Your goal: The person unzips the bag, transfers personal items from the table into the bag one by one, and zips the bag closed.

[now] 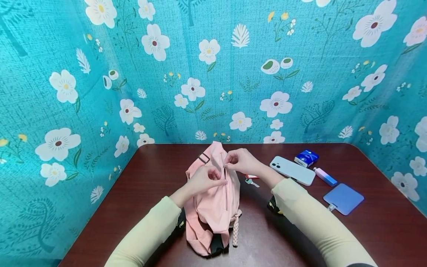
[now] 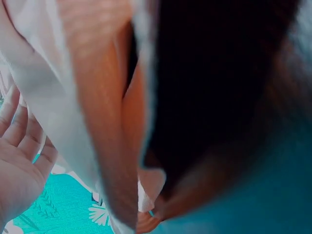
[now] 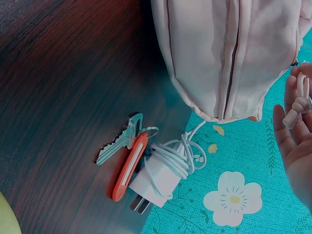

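Observation:
A pink bag [image 1: 217, 200] with a wide strap and a long zipper lies in the middle of the table. My right hand [image 1: 241, 161] is at the far end of the zipper. In the right wrist view it pinches a knotted zipper-pull cord [image 3: 298, 105]. Lower on the zipper, my left hand [image 1: 207, 180] pinches the bag's fabric beside the zipper line, thumb pointing right; in the left wrist view, blurred fabric hides its fingertips. Beside the bag lie a key [image 3: 119, 139] on a red tag [image 3: 130, 168] and a white charger [image 3: 158, 178] with its cable wound round it.
To the right are a white phone [image 1: 293, 170], a small blue pack [image 1: 306, 158], a pink-and-blue stick-shaped item [image 1: 325, 176] and a flat blue square [image 1: 343, 198] with a clip. A braided cord [image 1: 235, 230] hangs off the bag. A floral curtain [image 1: 213, 74] surrounds the table.

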Available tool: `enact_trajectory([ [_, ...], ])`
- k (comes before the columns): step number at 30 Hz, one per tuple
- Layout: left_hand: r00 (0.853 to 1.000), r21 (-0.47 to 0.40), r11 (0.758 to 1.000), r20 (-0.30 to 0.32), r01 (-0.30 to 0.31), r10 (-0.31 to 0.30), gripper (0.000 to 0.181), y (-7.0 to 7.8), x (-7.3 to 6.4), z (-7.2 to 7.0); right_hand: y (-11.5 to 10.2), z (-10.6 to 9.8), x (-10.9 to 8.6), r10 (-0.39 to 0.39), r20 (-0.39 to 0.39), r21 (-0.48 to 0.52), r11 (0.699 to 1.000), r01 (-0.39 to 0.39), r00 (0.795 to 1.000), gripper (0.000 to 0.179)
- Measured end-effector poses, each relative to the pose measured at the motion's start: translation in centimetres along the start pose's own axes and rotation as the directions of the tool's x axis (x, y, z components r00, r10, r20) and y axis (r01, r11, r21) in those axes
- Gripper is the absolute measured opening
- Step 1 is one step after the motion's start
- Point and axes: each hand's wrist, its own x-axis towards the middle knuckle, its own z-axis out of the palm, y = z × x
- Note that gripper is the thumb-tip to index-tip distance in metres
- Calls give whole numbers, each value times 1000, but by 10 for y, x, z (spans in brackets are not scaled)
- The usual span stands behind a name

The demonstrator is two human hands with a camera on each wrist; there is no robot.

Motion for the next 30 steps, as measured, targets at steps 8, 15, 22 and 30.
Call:
enact_trajectory([
  [8,999,14,1000,42,27,-27,24,-3,1,4,3,4,-1,20,-2,14,1000,-20,1000,4],
  [15,1000,9,1000,12,27,-27,29,-2,4,5,3,5,-3,27,-34,48,999,-26,999,4],
  [22,999,-51,999,31,-4,6,17,-2,4,5,4,6,-3,37,-20,50,998,-36,999,5],
  [30,997,-79,994,-6,-81,81,16,-1,-3,4,3,5,-4,26,-31,70,997,-24,999,4],
])
